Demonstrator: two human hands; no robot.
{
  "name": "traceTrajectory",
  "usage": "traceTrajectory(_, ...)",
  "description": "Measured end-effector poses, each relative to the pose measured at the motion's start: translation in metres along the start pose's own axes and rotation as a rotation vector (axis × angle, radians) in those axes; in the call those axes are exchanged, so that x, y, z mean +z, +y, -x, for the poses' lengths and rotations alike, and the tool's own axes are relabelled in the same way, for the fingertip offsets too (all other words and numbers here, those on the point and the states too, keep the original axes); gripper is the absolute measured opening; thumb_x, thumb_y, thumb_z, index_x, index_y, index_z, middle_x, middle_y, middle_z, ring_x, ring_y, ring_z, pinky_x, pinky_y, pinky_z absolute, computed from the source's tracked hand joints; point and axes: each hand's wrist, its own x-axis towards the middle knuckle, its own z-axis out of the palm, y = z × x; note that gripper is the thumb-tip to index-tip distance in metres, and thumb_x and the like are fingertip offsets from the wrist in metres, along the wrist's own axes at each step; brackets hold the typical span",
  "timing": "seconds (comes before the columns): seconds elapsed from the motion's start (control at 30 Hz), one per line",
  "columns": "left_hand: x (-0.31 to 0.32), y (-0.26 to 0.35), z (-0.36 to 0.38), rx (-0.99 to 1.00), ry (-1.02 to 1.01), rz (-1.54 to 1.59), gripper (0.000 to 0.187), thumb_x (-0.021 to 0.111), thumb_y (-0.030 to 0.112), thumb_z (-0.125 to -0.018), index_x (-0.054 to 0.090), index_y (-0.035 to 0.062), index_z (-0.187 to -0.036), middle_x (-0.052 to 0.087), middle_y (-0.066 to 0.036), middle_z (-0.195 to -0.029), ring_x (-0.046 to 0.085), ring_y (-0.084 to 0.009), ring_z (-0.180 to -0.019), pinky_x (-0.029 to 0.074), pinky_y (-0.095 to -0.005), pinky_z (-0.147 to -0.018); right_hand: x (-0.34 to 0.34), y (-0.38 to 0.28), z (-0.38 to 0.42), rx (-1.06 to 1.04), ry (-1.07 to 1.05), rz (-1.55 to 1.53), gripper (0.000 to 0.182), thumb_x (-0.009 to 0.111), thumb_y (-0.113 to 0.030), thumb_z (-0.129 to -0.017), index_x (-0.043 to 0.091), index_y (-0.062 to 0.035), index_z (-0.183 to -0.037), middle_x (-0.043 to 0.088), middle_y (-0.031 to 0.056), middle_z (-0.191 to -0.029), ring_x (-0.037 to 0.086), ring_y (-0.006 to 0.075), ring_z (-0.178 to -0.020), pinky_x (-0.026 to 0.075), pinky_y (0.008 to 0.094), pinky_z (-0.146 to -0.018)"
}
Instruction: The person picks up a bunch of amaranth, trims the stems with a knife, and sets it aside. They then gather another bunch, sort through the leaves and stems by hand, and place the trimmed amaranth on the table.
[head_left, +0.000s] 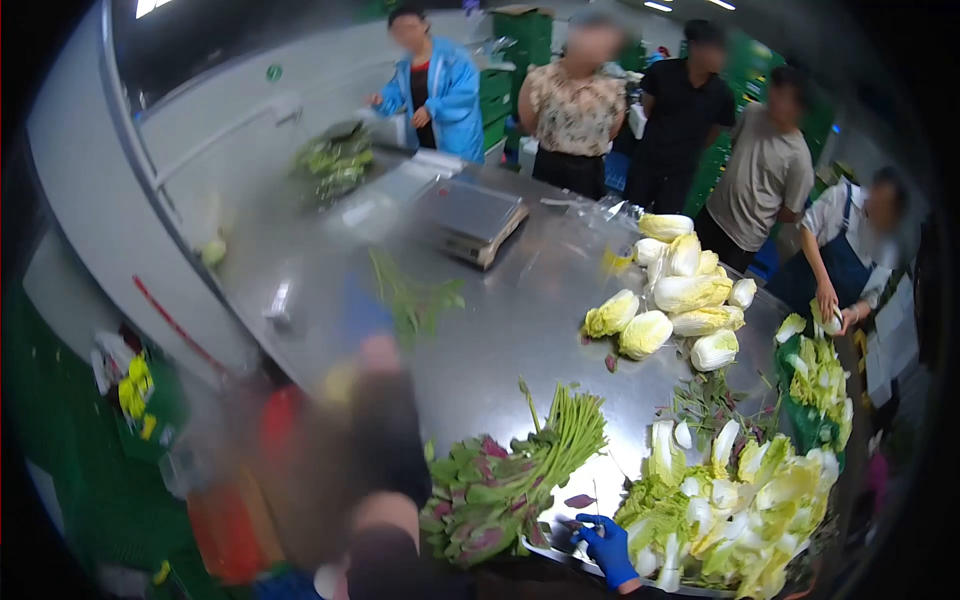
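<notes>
My right hand (606,547), in a blue glove, comes up from the bottom edge and rests on the near rim of the steel table (520,330). Its fingers point left toward a bunch of green and purple leafy stalks (505,478). A loose purple leaf (578,500) lies just above the fingers. Right of the hand is a heap of cut napa cabbage leaves (735,510). Whether the fingers hold anything is too small to tell. My left hand is not visible.
Whole napa cabbages (680,295) are piled at the table's right. A scale (470,215) and more greens (335,165) sit farther back. Several people stand along the far side; one in an apron (845,255) handles leaves at a green crate (815,385). A blurred person (370,460) is close at left.
</notes>
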Motion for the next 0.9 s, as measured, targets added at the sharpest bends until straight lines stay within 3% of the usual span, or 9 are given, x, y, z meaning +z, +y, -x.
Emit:
traceTrajectory(0.07, 0.203, -0.031, 0.036, 0.06, 0.167, -0.177, 0.046, 0.044, 0.029, -0.088, 0.049, -0.002, -0.122, 0.056, -0.015, -0.119, 0.055, -0.0276, -0.106, 0.039, -0.0377, -0.097, 0.002, 0.005, -0.004, -0.077, 0.045, 0.076, 0.025, 0.064, -0.006, -0.081, 0.064, -0.0037, -0.106, 0.062, -0.0005, -0.07, 0.042, 0.0016, -0.048, 0.033, 0.0176, -0.045)
traceTrajectory(0.17, 0.215, -0.117, -0.048, 0.348, -0.485, -0.882, 0.018, 0.051, 0.025, -0.087, 0.058, 0.0081, -0.087, 0.055, -0.01, -0.079, 0.057, -0.0231, -0.069, 0.046, -0.0346, -0.069, 0.013, -0.025, 0.003, -0.044, 0.011, 0.106, 0.022, 0.06, -0.004, -0.084, 0.063, -0.0031, -0.106, 0.064, 0.0012, -0.07, 0.039, 0.0003, -0.044, 0.03, 0.0164, -0.042)
traceTrajectory(0.2, 0.235, -0.141, -0.048, -0.136, -0.908, -0.275, 0.029, 0.049, 0.039, -0.088, 0.053, 0.0121, -0.078, 0.05, -0.007, -0.07, 0.05, -0.0191, -0.063, 0.044, -0.032, -0.066, 0.016, -0.033, 0.005, -0.045, -0.023, 0.038, 0.022, 0.059, -0.004, -0.085, 0.061, -0.0032, -0.108, 0.065, 0.0027, -0.07, 0.038, 0.0002, -0.042, 0.029, 0.0163, -0.04)
traceTrajectory(0.23, 0.253, -0.166, -0.049, -0.794, -1.046, 0.166, 0.043, 0.046, 0.054, -0.089, 0.049, 0.0161, -0.069, 0.044, -0.004, -0.062, 0.044, -0.0151, -0.056, 0.042, -0.0293, -0.062, 0.018, -0.033, 0.006, -0.006, -0.033, 0.02, 0.023, 0.059, -0.004, -0.085, 0.061, -0.0034, -0.109, 0.066, 0.0035, -0.07, 0.037, 0.0002, -0.041, 0.028, 0.0162, -0.039)
traceTrajectory(0.3, 0.282, -0.172, 0.05, -0.713, -0.702, -0.251, 0.049, 0.041, 0.063, -0.087, 0.041, 0.0179, -0.067, 0.04, -0.001, -0.063, 0.038, -0.0104, -0.058, 0.041, -0.0267, -0.065, 0.013, -0.027, 0.002, 0.002, -0.029, -0.004, 0.024, 0.058, -0.004, -0.086, 0.06, -0.0034, -0.11, 0.066, 0.0032, -0.07, 0.036, 0.0001, -0.04, 0.028, 0.0162, -0.039)
traceTrajectory(0.4, 0.244, -0.178, 0.137, -1.054, -0.481, -0.41, 0.097, 0.037, 0.074, -0.08, 0.015, 0.0051, -0.145, 0.028, -0.016, -0.145, 0.049, -0.0267, -0.116, 0.038, -0.0388, -0.096, 0.01, -0.029, 0.008, -0.022, 0.012, -0.059, 0.022, 0.057, -0.003, -0.087, 0.06, -0.0027, -0.109, 0.065, 0.0044, -0.07, 0.042, 0.0024, -0.044, 0.03, 0.0167, -0.042)
traceTrajectory(0.5, 0.178, -0.163, 0.176, -1.182, -0.312, -0.692, 0.053, 0.041, 0.04, -0.095, 0.039, 0.0051, -0.135, 0.052, -0.017, -0.125, 0.061, -0.0251, -0.097, 0.049, -0.0356, -0.083, -0.006, -0.011, 0.007, 0.073, 0.029, -0.136, 0.023, 0.059, -0.004, -0.085, 0.06, -0.0024, -0.108, 0.065, 0.006, -0.071, 0.042, 0.0032, -0.045, 0.03, 0.0169, -0.043)
traceTrajectory(0.6, 0.133, -0.128, 0.201, -1.167, -0.231, -0.754, 0.038, 0.044, 0.027, -0.095, 0.052, 0.0045, -0.124, 0.06, -0.015, -0.114, 0.062, -0.0209, -0.093, 0.05, -0.0317, -0.083, -0.011, -0.006, 0.006, 0.096, 0.05, -0.108, 0.024, 0.06, -0.004, -0.084, 0.06, -0.0026, -0.108, 0.066, 0.0052, -0.07, 0.038, 0.0024, -0.043, 0.029, 0.0175, -0.041)
traceTrajectory(0.9, 0.052, -0.041, 0.253, -0.946, 0.146, -1.043, 0.043, 0.056, 0.036, -0.088, 0.055, 0.0063, -0.119, 0.062, -0.012, -0.109, 0.063, -0.0189, -0.091, 0.05, -0.0317, -0.076, -0.013, -0.007, 0.002, 0.101, 0.017, -0.052, 0.022, 0.057, -0.003, -0.084, 0.061, -0.003, -0.106, 0.066, 0.0058, -0.07, 0.042, 0.0026, -0.043, 0.031, 0.017, -0.041)
